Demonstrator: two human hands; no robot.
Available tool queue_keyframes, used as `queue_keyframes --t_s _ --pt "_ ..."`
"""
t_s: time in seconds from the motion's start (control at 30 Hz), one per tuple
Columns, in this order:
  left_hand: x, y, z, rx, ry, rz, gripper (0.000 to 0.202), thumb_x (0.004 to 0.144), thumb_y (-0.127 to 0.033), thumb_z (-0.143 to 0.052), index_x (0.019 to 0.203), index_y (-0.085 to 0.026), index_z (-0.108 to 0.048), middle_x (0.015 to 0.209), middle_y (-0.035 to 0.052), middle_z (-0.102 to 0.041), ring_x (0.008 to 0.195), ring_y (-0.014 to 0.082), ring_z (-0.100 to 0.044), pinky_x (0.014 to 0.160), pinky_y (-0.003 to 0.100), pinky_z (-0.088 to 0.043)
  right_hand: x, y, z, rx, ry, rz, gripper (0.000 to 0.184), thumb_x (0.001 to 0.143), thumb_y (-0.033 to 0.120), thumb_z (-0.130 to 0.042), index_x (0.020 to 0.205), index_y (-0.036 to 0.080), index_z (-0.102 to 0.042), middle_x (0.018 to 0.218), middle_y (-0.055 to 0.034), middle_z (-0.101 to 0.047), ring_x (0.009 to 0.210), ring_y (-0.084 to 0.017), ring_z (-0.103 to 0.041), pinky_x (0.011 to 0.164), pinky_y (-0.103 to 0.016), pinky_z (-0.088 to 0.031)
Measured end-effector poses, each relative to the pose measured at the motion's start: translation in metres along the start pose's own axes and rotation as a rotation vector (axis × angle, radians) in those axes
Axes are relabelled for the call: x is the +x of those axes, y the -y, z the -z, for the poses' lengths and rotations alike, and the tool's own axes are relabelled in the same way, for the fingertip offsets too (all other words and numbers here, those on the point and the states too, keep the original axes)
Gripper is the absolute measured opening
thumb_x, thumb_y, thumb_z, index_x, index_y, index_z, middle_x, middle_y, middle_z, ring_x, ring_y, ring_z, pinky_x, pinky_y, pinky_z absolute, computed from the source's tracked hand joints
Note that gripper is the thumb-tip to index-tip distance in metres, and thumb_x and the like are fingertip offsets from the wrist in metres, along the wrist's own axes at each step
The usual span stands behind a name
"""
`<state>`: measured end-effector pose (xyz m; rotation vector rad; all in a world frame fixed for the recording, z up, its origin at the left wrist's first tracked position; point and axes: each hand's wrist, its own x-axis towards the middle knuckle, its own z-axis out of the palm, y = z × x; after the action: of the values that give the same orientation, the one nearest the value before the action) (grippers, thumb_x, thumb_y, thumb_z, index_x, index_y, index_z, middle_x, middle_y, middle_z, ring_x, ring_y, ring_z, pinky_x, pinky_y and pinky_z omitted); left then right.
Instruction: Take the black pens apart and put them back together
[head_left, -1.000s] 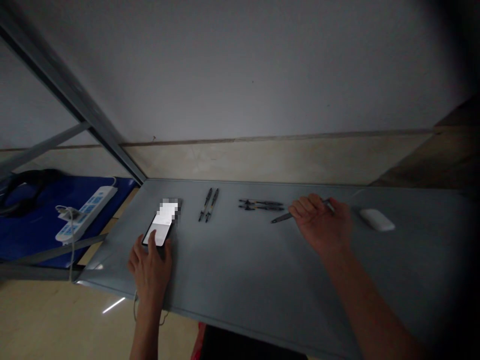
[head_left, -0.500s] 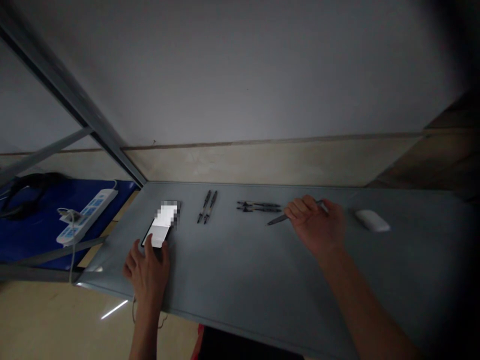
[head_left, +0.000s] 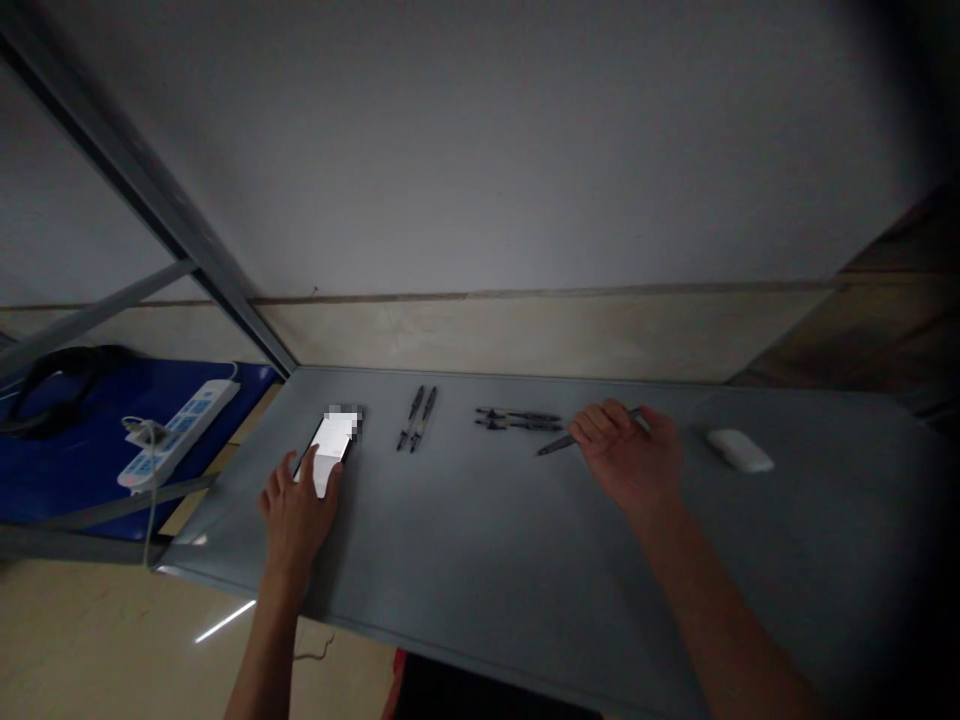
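Note:
A grey table runs across the view. My left hand lies with its fingers spread on the near end of a lit phone at the table's left. My right hand is closed around a dark pen whose tip points left, low over the table. Just left of that tip lie two dark pens side by side, pointing sideways. Two more pens lie between them and the phone, pointing away from me.
A white oval case rests right of my right hand. Off the table's left end, a white power strip with a cable lies on a blue surface. A slanted metal frame bar rises at the left. A wall stands behind.
My left hand slid forward onto the phone, its fingers now further up the screen. My right hand stays on the pen, shifted slightly left in the view.

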<state>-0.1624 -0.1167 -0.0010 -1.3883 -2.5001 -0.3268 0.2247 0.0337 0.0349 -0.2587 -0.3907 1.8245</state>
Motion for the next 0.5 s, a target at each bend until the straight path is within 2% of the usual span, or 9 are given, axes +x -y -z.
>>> queue_keyframes --t_s 0.07,0.17,0.37,0.5 --pt "0.012 0.003 -0.004 -0.007 0.066 -0.01 0.057 0.094 -0.053 -0.041 0.142 -0.024 -0.046 0.135 0.0175 -0.052 0.121 0.0355 -0.05 0.097 0.053 -0.041 0.0 0.0 0.0 -0.006 -0.001 -0.009 0.047 0.075 0.028 -0.056 0.071 0.024 -0.009 0.056 0.0037 -0.027 0.052 -0.014 -0.031 0.05 -0.03 -0.036" --pt "0.021 0.002 -0.007 -0.009 0.086 -0.026 0.059 0.092 -0.056 -0.042 0.143 -0.025 -0.045 0.131 0.0169 -0.055 0.12 0.0358 -0.051 0.097 0.053 -0.041 0.0 0.0 0.002 -0.012 -0.012 -0.01 0.045 0.075 0.028 -0.055 0.071 0.024 -0.01 0.056 0.0035 -0.028 0.053 -0.014 -0.031 0.05 -0.03 -0.036" --pt "0.021 -0.003 -0.004 -0.022 0.088 -0.005 0.058 0.092 -0.058 -0.042 0.142 -0.028 -0.047 0.13 0.015 -0.058 0.121 0.0366 -0.049 0.097 0.055 -0.04 0.002 0.0 0.005 -0.033 -0.002 -0.007 0.042 0.075 0.028 -0.053 0.07 0.023 -0.012 0.056 0.0033 -0.03 0.052 -0.014 -0.03 0.051 -0.03 -0.037" --pt "0.018 -0.003 -0.005 -0.018 0.101 -0.005 0.056 0.092 -0.057 -0.041 0.14 -0.029 -0.049 0.135 0.015 -0.054 0.123 0.0364 -0.048 0.098 0.055 -0.04 0.002 0.0 0.005 -0.035 0.0 -0.014 0.042 0.075 0.029 -0.054 0.069 0.023 -0.012 0.055 0.0032 -0.03 0.052 -0.013 -0.031 0.051 -0.029 -0.038"
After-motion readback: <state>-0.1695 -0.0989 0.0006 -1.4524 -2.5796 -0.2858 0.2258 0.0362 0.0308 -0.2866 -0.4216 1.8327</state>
